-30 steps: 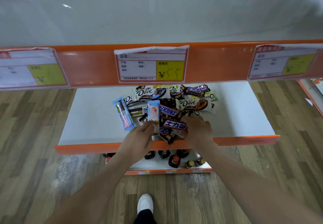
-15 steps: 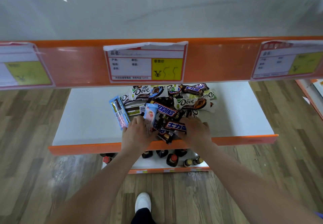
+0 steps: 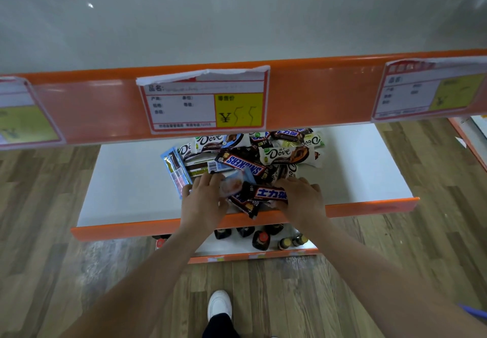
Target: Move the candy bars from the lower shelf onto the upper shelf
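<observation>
A pile of candy bars (image 3: 253, 157), Dove and Snickers wrappers among them, lies in the middle of the white lower shelf (image 3: 123, 179). Both of my hands reach into the pile's near side. My left hand (image 3: 204, 198) curls its fingers round a pale blue packet (image 3: 235, 184) that lies tilted. My right hand (image 3: 301, 196) grips the right end of a dark Snickers bar (image 3: 271, 194) with Chinese lettering. The white upper shelf (image 3: 237, 21) above carries nothing, and its orange rim (image 3: 316, 95) hides the back of the pile.
Price labels (image 3: 205, 100) hang on the upper rim. A blue flat packet (image 3: 175, 171) lies at the pile's left edge. Dark bottles (image 3: 261, 240) stand on a bottom shelf under the orange front lip (image 3: 126, 228). Wooden floor and my white shoe (image 3: 219, 304) are below.
Both hands pushed further into the pile. The pale blue packet, upright in my left fingers a second ago, now lies tilted toward the right. The view moved closer.
</observation>
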